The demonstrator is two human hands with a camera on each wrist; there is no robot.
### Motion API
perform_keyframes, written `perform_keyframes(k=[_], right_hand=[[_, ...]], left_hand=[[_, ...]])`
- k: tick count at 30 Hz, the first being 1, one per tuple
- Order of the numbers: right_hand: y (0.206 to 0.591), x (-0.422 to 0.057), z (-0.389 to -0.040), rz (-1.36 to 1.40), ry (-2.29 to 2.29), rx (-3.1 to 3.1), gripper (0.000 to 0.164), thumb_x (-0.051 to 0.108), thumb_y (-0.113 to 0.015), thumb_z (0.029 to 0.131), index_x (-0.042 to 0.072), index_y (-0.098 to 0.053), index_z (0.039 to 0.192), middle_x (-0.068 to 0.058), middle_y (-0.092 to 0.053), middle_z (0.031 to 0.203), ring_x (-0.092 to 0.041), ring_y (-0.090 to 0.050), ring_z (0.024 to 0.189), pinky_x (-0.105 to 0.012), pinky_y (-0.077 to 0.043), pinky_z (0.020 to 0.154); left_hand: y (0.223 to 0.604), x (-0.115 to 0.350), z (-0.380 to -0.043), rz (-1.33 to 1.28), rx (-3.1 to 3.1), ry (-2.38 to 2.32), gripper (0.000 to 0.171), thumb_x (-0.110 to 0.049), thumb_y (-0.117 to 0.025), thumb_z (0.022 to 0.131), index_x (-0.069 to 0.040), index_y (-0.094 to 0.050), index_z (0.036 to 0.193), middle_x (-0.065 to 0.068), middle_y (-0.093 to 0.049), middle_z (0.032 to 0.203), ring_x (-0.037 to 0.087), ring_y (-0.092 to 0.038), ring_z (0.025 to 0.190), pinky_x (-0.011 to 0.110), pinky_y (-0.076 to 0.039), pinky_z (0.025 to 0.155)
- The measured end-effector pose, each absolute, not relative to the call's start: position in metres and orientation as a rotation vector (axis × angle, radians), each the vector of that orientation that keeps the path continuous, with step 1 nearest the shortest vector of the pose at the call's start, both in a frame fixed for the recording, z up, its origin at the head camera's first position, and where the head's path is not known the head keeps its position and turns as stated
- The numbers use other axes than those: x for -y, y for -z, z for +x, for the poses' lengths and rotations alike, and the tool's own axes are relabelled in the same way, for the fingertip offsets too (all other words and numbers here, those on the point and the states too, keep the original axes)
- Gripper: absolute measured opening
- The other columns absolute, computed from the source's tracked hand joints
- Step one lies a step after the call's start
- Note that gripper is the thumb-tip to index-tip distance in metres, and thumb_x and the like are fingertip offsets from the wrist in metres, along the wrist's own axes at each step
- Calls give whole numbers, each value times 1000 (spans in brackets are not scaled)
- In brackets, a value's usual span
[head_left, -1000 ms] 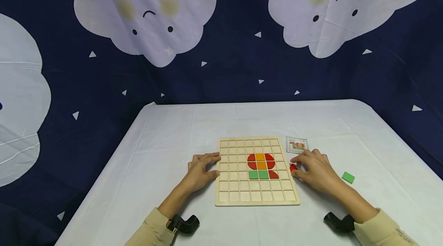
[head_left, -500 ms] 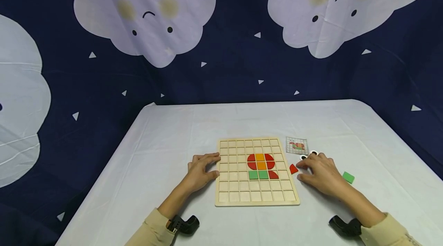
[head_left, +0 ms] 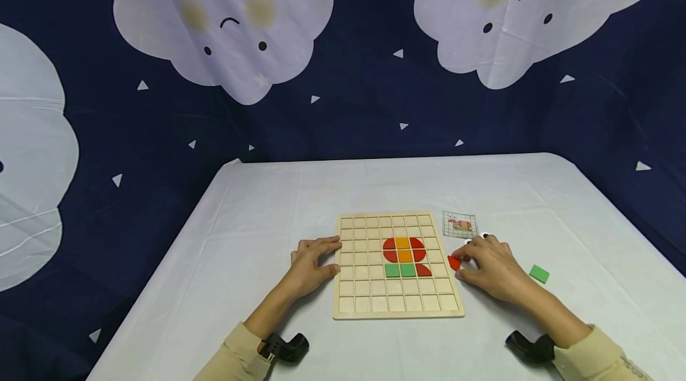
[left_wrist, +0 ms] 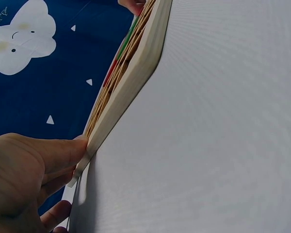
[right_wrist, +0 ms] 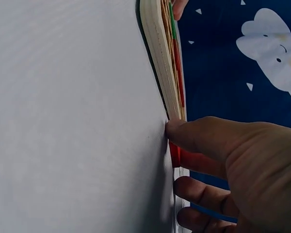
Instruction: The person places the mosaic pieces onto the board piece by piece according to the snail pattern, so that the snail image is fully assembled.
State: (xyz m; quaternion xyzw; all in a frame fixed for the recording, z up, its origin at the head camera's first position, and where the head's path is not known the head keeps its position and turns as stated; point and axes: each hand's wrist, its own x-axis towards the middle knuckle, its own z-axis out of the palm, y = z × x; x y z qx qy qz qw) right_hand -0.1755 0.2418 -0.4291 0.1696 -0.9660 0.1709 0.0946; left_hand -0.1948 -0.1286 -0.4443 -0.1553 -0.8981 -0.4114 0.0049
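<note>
A wooden grid board [head_left: 370, 306] lies flat on the white table. Set in its cells are orange squares [head_left: 403, 243], green squares [head_left: 393, 271] and several red quarter-circles [head_left: 389, 244]. My left hand [head_left: 311, 266] rests against the board's left edge, thumb and fingertips touching the rim; in the left wrist view the thumb [left_wrist: 68, 151] lies at that edge. Just right of the board, my right hand [head_left: 491, 266] pinches a loose red quarter-circle tile [head_left: 454, 262] between thumb and index finger. The right wrist view shows the red tile [right_wrist: 174, 154] partly hidden behind the thumb.
A small pattern card [head_left: 459, 225] lies beyond the board's right edge. Two eye pieces [head_left: 485, 235] peek out behind my right hand. A green tile [head_left: 539, 274] lies right of my right wrist. Dark blue cloud-print cloth [head_left: 364, 125] hangs behind the table.
My right hand let go of the red tile and drew back to the right, uncovering the eye pieces, then came back left to pinch the tile. My left hand stays put.
</note>
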Motion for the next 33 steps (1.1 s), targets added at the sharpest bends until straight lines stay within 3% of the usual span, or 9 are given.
perform_keyframes(k=[28,33], right_hand=[[419,-237,-177,449,-585,2824,22,19,-76,73,12,-72,94,-3,-63,92,-20,-45,86,-35,-27,72],[414,-220,-177,513,-618,2800,21,19,-76,73,13,-72,93,-4,-65,95,-26,-50,96,-39,-31,77]], left_hand=[[445,129,-195,-493,2810,1295,45,-14,-72,80,-11,-62,124,-4,-52,140,18,-38,110,41,-19,87],[444,129,-195,-498,2806,1302,45,-14,-72,80,-11,-62,124,-4,-52,140,18,-38,109,41,-19,87]])
